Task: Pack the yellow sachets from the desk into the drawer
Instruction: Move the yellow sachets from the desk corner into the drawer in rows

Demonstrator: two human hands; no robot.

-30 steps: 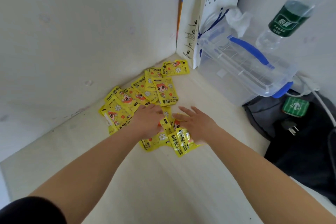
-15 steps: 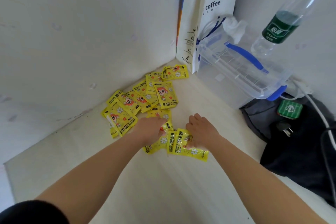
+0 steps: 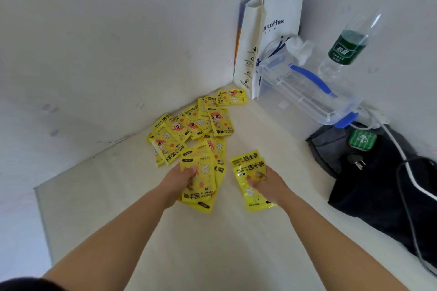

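Observation:
Several yellow sachets (image 3: pixel 189 125) lie scattered on the pale desk (image 3: pixel 212 243) near the wall corner. My left hand (image 3: pixel 179 179) grips a small stack of sachets (image 3: pixel 201 184), thumb on top, lifted off the desk's surface. My right hand (image 3: pixel 267 184) pinches two sachets (image 3: pixel 250 172) fanned out to the right of the pile. The drawer is not in view.
A clear plastic box with blue handle (image 3: pixel 305 94) stands at the back right, a white paper coffee bag (image 3: pixel 267 38) behind it. A water bottle (image 3: pixel 347 47) leans on the wall. A dark bag (image 3: pixel 378 172) with a plug and white cable lies at the right.
Both hands closed on sachets and drew them back from the pile toward me. The hands have moved apart, each holding its own bunch. The camera tilted up a little.

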